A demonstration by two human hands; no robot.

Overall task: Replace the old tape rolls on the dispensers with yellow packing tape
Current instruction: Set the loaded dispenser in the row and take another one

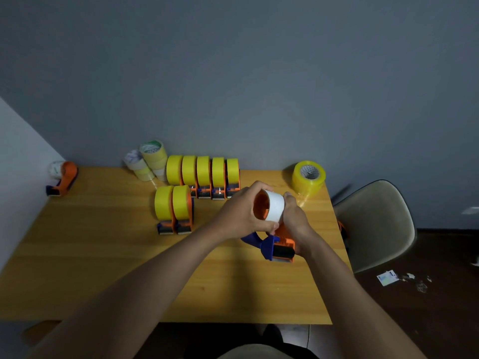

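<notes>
Left hand [239,211] grips the white roll [274,205] — probably pulling it off — while right hand [295,221] clasps the dispenser [278,246], steadying it.

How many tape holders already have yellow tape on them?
7. Five stand in the back row by the wall; two stand side by side in front, left of the hands. More may be hidden behind the hands.
</notes>
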